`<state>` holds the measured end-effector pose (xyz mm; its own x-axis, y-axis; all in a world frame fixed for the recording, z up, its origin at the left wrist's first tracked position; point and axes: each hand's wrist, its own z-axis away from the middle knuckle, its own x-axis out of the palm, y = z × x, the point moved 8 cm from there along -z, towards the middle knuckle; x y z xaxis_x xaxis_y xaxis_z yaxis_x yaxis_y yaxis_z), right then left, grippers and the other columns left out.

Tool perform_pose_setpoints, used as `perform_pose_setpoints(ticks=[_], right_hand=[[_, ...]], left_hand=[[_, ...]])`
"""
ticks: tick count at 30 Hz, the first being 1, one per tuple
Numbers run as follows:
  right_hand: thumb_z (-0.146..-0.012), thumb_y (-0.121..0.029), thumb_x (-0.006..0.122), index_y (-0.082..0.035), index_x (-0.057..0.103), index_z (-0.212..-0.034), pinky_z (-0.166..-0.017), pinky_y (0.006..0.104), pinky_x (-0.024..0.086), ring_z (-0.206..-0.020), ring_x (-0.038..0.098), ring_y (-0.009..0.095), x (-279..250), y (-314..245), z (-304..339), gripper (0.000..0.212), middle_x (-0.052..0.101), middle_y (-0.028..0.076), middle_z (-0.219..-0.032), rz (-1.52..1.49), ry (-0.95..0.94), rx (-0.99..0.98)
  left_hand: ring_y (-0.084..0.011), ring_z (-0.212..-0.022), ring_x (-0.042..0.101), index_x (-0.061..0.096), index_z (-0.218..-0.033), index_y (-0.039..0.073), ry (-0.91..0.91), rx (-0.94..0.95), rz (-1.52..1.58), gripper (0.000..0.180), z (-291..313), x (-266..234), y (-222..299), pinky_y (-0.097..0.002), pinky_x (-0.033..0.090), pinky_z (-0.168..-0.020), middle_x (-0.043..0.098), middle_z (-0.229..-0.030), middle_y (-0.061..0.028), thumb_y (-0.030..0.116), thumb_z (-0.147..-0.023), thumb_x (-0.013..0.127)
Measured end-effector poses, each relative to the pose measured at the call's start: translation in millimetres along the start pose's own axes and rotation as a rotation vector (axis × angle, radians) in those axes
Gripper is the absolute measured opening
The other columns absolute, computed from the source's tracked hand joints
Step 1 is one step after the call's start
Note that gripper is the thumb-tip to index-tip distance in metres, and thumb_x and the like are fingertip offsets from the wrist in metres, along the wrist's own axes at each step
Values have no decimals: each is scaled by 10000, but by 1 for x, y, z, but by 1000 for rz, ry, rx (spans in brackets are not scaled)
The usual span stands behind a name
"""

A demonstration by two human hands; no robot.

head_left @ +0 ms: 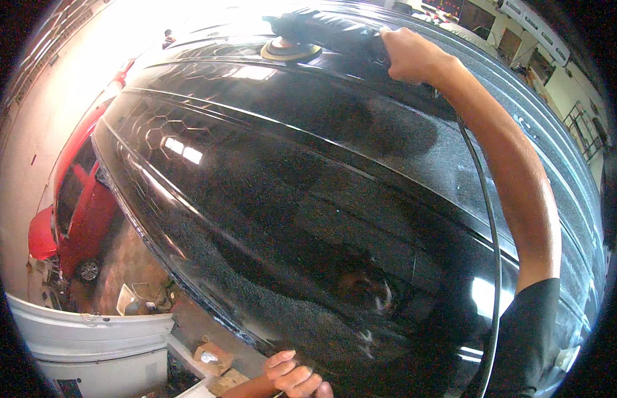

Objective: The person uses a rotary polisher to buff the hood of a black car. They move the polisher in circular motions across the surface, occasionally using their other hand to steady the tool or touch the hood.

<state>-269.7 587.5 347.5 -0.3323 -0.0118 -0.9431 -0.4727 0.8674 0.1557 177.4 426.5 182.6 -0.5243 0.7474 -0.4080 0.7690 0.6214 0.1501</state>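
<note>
Polisher [335,32]: sits at the far part of a glossy black vehicle body [269,179], clamped at its rear end by the right hand [416,56]. Beside the forearm [502,139], a black cable [495,252]. At the near edge, curled left hand [295,377]; cannot tell whether gripping anything. Farther left, a red car [89,212].

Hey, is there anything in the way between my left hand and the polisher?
Nothing visible stands between your left hand and the polisher; the glossy black panel stretches between them. The cord runs off to the right, outside that path. Your right hand holds the polisher.
</note>
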Motion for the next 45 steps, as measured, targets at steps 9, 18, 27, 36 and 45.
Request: perform_pose_setpoints(ticks=[9,18,27,36,45], right_hand=[[-687,-5,595,115,520,-1201,-893,492,502,-981,637,482,-24,31,63,533,652,336,-926,-9,-59,71],[-680,20,590,64,528,-1029,-824,528,474,-937,619,499,-38,66,126,358,632,331,-862,-31,3,162],[-676,22,589,17,521,-1088,-789,541,444,-917,599,505,-63,98,216,418,624,309,-870,-8,-58,318],[-695,39,576,13,484,-1312,-851,535,428,-985,588,493,-83,121,294,623,603,346,-945,8,-146,586],[-681,39,578,9,513,-1255,-801,529,433,-891,591,493,-76,113,268,578,608,302,-866,-6,-85,473]], left_hand=[[-134,-450,262,366,-492,220,-193,-97,-51,306,17,2,-2,-316,459,-860,241,-498,45,348,-713,535],[-153,-451,342,416,-498,190,-268,-108,-64,305,7,4,-3,-380,482,-950,343,-500,20,346,-730,536],[-161,-424,311,386,-479,177,-137,-76,-43,362,7,5,-6,-384,489,-949,281,-479,8,344,-778,504],[-169,-434,309,382,-487,178,-144,-70,-41,343,8,5,-3,-394,482,-959,264,-490,2,349,-754,513],[-165,-453,319,388,-489,194,-167,-53,-50,335,7,4,-2,-390,473,-966,265,-486,7,361,-753,510]])
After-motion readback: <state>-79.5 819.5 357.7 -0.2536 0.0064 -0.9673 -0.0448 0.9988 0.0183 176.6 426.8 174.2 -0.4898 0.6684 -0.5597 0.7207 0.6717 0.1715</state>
